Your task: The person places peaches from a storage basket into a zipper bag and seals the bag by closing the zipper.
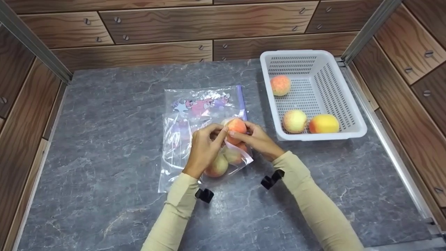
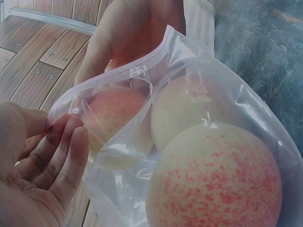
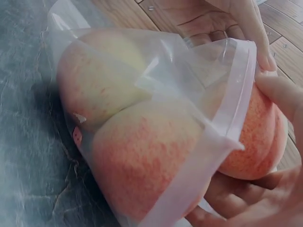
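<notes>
From the head view I've got both hands at work over the middle of the worktop (image 1: pixel 104 139). The left hand (image 1: pixel 205 146) pinches the mouth of a clear bag (image 1: pixel 247 160); the right hand (image 1: pixel 259 141) grips a peach (image 1: pixel 237 124) right at that mouth. Below it, bagged peaches (image 1: pixel 215 167) bulge toward the near edge, and a flat printed bag (image 1: pixel 198 106) lies partly beneath. Up in the far right corner stands the white basket (image 1: pixel 313 137), with two loose peaches (image 1: pixel 294 121) and a yellow fruit (image 1: pixel 324 124) inside.

Over to the left wrist: thumb and fingers nip the pink strip (image 2: pixel 109 75) along the bag's lip, and I see the lip stretched in a taut line. I'd hold that pinch firm and pull it away from the fruit, so the opening gapes wider than the peach.

Now the right wrist, and here's the tight spot! The thumb lies over the peach, fingers under it, with part of the fruit bare and part behind film. I judge this to be feeding it through the mouth: I'd push gently with the fingertips, keep the strip from folding under, and aim for free room beside the two big peaches inside. Force it, and the film could tear or the skin bruise.
</notes>
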`<state>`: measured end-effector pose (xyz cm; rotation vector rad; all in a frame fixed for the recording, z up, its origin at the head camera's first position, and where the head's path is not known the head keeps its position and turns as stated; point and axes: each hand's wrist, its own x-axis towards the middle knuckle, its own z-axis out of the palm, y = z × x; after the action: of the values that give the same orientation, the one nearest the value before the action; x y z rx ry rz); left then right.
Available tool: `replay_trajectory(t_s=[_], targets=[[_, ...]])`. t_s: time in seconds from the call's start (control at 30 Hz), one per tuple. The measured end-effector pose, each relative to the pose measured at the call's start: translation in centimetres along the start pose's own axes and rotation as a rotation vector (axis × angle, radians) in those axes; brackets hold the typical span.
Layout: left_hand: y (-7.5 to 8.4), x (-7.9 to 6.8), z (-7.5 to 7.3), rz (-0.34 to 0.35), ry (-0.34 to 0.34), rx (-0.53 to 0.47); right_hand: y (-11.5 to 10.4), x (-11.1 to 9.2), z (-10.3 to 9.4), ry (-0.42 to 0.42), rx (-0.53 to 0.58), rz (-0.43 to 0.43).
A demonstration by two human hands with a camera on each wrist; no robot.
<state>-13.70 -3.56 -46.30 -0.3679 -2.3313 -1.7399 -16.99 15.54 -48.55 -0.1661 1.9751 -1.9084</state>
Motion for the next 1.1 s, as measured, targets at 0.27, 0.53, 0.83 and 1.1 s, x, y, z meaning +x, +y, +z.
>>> replay_trajectory(t_s=[0.27,0.53,0.83,1.1], targets=[[0.1,0.1,-0.1,-0.001,0.011,0.020,0.1,0.5,1.0,0.086,-0.048,-0.024],[0.4,0.3,-0.2,0.023,0.013,0.025,0.3,0.7,1.8,0.123,-0.107,-0.220],[0.4,0.3,-0.2,0.025,0.005,0.021,0.0,0.9,1.6,0.120,-0.289,-0.262],[0.3,0.3,0.0,0.029,-0.007,0.036,0.2,0.9,1.3,0.158,-0.403,-0.266]])
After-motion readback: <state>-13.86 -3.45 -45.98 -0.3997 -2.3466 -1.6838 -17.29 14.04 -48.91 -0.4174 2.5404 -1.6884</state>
